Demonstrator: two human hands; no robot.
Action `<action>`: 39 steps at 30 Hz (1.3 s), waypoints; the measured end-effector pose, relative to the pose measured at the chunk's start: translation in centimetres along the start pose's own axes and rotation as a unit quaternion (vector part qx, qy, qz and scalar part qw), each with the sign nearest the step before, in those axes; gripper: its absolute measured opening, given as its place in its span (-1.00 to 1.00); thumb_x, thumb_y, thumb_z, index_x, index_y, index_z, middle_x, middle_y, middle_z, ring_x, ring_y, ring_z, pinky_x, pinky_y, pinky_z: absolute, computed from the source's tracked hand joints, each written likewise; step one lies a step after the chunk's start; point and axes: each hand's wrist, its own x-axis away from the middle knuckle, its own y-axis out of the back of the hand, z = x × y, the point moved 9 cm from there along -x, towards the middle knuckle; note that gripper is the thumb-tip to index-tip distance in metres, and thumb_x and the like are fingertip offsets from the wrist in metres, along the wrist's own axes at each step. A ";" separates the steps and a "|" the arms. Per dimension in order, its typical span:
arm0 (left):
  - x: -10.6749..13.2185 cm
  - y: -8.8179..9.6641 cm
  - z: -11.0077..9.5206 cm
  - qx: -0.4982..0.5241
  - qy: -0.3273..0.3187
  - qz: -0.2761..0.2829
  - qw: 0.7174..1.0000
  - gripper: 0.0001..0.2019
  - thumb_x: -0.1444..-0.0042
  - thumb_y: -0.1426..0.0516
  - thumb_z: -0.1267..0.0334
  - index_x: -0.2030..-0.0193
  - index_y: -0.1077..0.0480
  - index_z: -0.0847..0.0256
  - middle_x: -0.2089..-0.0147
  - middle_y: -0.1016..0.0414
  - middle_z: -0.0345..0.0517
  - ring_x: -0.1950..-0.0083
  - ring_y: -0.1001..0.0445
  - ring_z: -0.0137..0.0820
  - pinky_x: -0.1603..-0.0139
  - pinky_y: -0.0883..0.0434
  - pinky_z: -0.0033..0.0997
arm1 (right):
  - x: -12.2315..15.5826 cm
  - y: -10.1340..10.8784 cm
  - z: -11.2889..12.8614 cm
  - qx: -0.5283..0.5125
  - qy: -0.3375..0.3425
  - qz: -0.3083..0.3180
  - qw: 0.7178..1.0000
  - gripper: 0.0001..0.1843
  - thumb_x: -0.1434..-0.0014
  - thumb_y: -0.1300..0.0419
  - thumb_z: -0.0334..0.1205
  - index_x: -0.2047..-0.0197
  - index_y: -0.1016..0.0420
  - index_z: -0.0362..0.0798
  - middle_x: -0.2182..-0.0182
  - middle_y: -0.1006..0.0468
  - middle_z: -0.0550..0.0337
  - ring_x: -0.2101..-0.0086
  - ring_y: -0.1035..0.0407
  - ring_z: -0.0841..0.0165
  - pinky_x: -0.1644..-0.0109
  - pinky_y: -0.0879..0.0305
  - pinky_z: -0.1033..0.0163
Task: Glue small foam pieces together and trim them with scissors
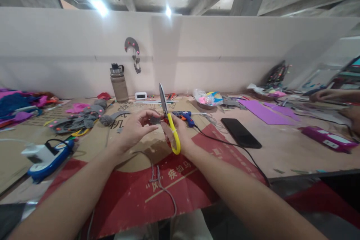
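My left hand [137,125] is closed, its thumb and fingers pinching a small grey felt piece [154,120]. Just to its right, my right hand [182,132] grips a pair of scissors [174,135] with yellow handles, blades pointing up. The right fingertips come close to the felt, but whether they touch it I cannot tell. A thin grey cord [159,180] lies on the red and brown cardboard [126,202] below my hands. Behind my right hand rests a blue glue gun [187,116] with a black cable.
On the left are grey felt pieces [84,118] and a blue power strip [53,161]. A water bottle [118,84] stands by the wall. To the right lie a black phone [241,132], purple sheets [267,112] and a magenta power strip [327,138]. Another person's hand [326,95] shows far right.
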 end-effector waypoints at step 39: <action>0.2 1.0 0.8 -0.002 0.057 -0.061 0.996 -0.63 0.17 -0.30 0.28 0.15 -0.40 0.19 0.06 -0.43 -0.05 0.06 -0.39 -0.32 0.06 -0.34 -0.34 | -0.1 0.6 0.6 -0.024 -0.024 0.009 0.999 -0.70 -0.08 -0.05 0.02 0.28 -0.26 -0.05 0.72 -0.24 0.44 0.76 -0.20 0.51 0.70 -0.09 0.44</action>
